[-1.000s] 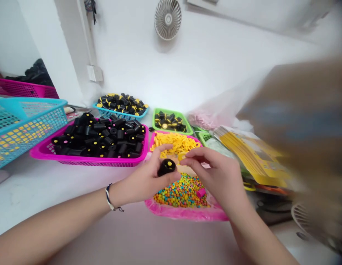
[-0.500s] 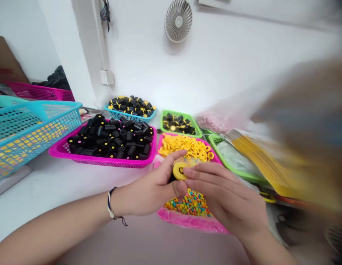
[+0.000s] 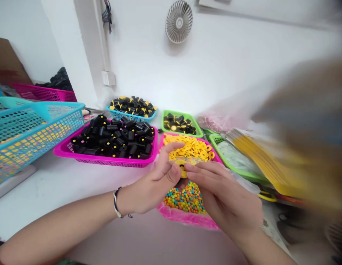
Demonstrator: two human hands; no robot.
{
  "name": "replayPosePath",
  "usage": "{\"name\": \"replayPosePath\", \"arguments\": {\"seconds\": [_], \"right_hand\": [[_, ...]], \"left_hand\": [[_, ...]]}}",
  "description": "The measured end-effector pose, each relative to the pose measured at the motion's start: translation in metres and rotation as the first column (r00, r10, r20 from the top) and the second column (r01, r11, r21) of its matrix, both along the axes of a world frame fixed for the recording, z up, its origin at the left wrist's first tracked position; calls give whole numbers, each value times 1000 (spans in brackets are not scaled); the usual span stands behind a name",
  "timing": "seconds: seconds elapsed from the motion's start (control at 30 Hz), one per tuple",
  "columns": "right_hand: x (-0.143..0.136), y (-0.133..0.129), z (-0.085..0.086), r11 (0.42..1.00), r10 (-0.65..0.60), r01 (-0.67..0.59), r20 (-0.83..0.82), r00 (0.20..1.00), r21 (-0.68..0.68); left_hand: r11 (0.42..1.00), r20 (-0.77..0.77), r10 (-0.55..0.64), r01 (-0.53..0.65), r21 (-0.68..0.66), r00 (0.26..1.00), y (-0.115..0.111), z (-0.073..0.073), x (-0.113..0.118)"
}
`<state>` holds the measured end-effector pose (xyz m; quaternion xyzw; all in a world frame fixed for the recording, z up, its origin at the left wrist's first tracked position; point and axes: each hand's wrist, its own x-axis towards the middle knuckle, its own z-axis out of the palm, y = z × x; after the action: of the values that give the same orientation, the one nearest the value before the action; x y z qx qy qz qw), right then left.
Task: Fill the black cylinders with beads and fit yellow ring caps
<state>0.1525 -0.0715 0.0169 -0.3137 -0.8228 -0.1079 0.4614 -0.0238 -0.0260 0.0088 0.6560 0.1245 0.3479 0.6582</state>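
Note:
My left hand [image 3: 151, 186] grips a black cylinder [image 3: 181, 182] capped by a yellow ring [image 3: 183, 172], its face turned up toward me. The thumb lies along the near side while the index finger curves above. My right hand [image 3: 229, 198] has its fingertips pressed together at the ring's right side, by its dark centre hole. Whether those fingers pinch something small is hidden, as is the right thumb. Just below both hands are small multicoloured beads [image 3: 184, 201] in a pink, plastic-lined container [image 3: 187, 219]. Beyond them lie loose yellow rings [image 3: 197, 147] in a pink basket [image 3: 161, 141].
A magenta basket [image 3: 104, 160] of black cylinders stands left. Behind are a blue basket [image 3: 132, 117] and a green basket [image 3: 197, 129] of yellow-capped cylinders. A large blue basket [image 3: 63, 123] is far left. Yellow-edged packets [image 3: 254, 158] lie right, beside a blurred shape. A fan [image 3: 179, 22] hangs on the wall.
My left hand has tilted the capped cylinder, so the ring now looks narrower and partly covered by the thumb. My right fingertips stay at the ring. The view has shifted slightly.

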Motion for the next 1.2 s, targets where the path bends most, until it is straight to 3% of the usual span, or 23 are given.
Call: {"name": "replayPosePath", "arguments": {"seconds": [0.13, 0.27, 0.37, 0.47, 0.57, 0.8, 0.9, 1.0, 1.07, 1.13, 1.2], "right_hand": [[-2, 1, 1, 997, 31, -34, -47, 998, -64], [-3, 4, 4, 984, 55, -57, -18, 998, -171], [-5, 8, 3, 974, 105, -94, 44, 993, -208], [-12, 10, -3, 979, 88, -96, -48, 995, -181], [-19, 6, -11, 982, 44, -64, -115, 992, -177], [-31, -7, -22, 998, 54, -58, -114, 992, -36], [-24, -7, -13, 982, 91, -114, -148, 985, -154], [-9, -3, 2, 868, 210, -287, -225, 951, -406], [-2, 0, 9, 788, 252, -398, -342, 905, -470], [-1, 4, 10, 726, 216, -489, -515, 830, -483], [-5, 7, 5, 611, 89, -596, -703, 706, -521]], "left_hand": [[998, 69, 19, -15, -57, 997, 3, -5, 2], [963, 182, 9, 41, -267, 983, 5, -5, 6], [885, 291, -35, 165, -436, 956, 2, -3, 11], [766, 393, -61, 296, -571, 917, -2, -4, 16], [675, 477, -64, 390, -626, 877, -8, -8, 20], [607, 522, -6, 418, -676, 853, -19, -9, 21], [654, 516, -17, 400, -642, 856, -20, -7, 19], [776, 505, -12, 327, -540, 863, -19, -8, 17], [856, 463, -37, 267, -442, 886, -17, -12, 14], [943, 351, -85, 189, -275, 933, -13, -16, 10], [997, 248, -71, 67, 23, 966, -6, -17, 6]]}}
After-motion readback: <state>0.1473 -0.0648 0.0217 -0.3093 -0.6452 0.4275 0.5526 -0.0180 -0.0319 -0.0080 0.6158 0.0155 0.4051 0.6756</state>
